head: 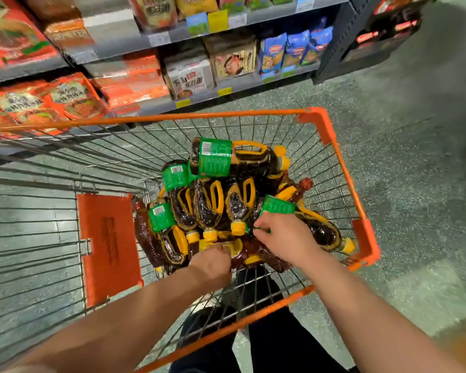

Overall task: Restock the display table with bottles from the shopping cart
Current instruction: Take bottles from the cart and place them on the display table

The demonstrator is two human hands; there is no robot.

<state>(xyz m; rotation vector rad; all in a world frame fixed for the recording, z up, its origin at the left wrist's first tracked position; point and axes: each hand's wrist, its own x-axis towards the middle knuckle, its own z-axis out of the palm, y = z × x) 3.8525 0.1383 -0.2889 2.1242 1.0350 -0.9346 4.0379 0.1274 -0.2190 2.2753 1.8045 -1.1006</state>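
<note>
Legible text is sparse. White noodle pack on the shelf behind the cart: large Chinese characters, partly readable as "生日面". Bottle labels in the cart: barcodes only, print too small. Shelf price tags: unreadable.

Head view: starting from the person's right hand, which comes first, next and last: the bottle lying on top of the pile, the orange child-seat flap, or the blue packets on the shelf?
From the right hand:
1. Bottle lying on top of the pile, just beyond the hand, inside the cart.
2. Orange child-seat flap, across the cart on the left.
3. Blue packets, up on the shelf beyond the cart.
</note>
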